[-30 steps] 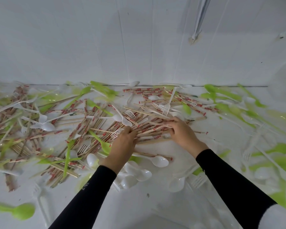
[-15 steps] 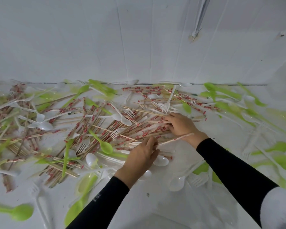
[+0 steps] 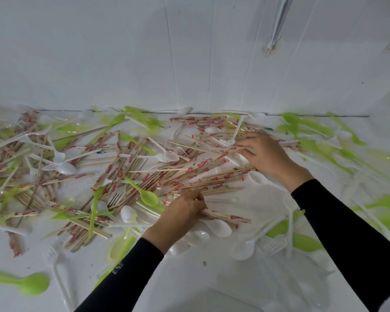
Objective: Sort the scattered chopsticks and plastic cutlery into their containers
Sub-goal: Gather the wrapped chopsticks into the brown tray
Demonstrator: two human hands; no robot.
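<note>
The left hand (image 3: 180,212), its black-sleeved forearm coming in from the near edge of the white tabletop (image 3: 203,280), lies knuckles-up near the tabletop's middle. Its fingers are curled round a small bundle of red-printed paper-wrapped wooden chopsticks (image 3: 225,218), whose ends stick out rightward over white plastic spoons (image 3: 218,227). The right hand (image 3: 268,154) reaches toward the far edge, fingers bent onto the big heap of wrapped chopsticks (image 3: 144,170) (whether it pinches one cannot be told). A lime-green plastic spoon (image 3: 149,197) and white plastic forks (image 3: 116,197) lie in the heap just left of the left hand. The heap runs to the far edge against the white wall (image 3: 122,52); bare surface shows between the sleeves.
</note>
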